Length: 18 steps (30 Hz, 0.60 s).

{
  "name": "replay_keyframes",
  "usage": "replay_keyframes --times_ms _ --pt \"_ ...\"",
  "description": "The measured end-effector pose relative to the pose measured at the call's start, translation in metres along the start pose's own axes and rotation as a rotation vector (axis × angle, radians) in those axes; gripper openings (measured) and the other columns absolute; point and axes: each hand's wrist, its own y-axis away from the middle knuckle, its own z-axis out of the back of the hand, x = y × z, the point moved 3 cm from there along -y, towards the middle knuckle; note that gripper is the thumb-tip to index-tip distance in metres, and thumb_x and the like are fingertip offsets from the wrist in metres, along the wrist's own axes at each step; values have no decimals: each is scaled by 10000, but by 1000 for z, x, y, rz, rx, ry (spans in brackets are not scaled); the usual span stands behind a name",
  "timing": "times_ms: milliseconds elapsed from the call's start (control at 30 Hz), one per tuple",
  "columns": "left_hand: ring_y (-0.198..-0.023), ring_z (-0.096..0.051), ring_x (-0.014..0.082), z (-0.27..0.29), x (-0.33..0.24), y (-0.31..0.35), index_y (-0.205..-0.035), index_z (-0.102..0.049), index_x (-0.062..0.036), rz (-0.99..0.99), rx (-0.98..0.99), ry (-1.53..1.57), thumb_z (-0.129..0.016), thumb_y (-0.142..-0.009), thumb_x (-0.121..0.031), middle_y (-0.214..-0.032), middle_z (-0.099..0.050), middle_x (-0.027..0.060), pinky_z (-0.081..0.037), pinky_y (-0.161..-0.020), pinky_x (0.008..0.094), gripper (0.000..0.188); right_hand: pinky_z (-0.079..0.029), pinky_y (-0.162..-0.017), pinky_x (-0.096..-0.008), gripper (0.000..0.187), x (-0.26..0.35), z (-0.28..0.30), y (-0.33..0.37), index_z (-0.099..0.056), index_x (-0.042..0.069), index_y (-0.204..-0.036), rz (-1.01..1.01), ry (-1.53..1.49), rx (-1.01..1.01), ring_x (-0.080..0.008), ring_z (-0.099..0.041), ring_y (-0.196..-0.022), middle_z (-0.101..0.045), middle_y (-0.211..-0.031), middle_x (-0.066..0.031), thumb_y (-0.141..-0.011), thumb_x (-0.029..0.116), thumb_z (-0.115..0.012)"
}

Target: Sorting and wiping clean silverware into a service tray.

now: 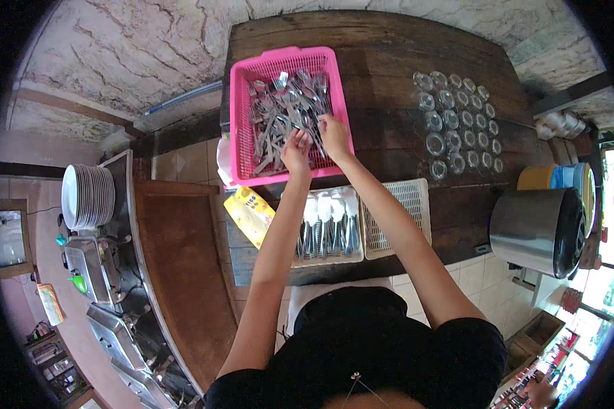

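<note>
Basket (236,116), rectangular, pink plastic, lattice-walled, on dark plank-wood table (382,82). Contents: smooth, silvery metal cutlery (290,102), jumbled, long axes pointing many ways. Left hand (296,153) and right hand (334,138): at the pile's near right, fingers part-curled; whether anything is gripped, cannot tell. Nearer: white plastic tray (331,260), shiny spoons (338,211), handles toward the person.

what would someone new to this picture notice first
Probably the bright pink basket of cutlery on the dark table, with the left hand and right hand over it. Then rows of clear glasses to the basket's right, and the stack of white plates at far left.
</note>
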Motion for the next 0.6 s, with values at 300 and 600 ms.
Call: replay_keyframes --times_ms 300,600 --pt "-797 -553 139 13 25 -47 -913 -550 -44 226 -52 -143 -419 -798 -177 -874 -580 29 -413 -686 228 219 -488 -494 -309 96 -38 -55 -7 -513 7 -753 -61 729 247 -245 -582 -658 -552 -738 -145 -715 76 -459" --pt "-791 -549 134 21 27 -60 -1038 -484 -26 242 -10 -280 -385 -819 -224 -921 -571 73 -416 -634 202 311 -474 -425 -307 82 -41 -72 -12 -488 43 -774 23 847 210 -228 -575 -570 -540 -682 -93 -728 91 -440"
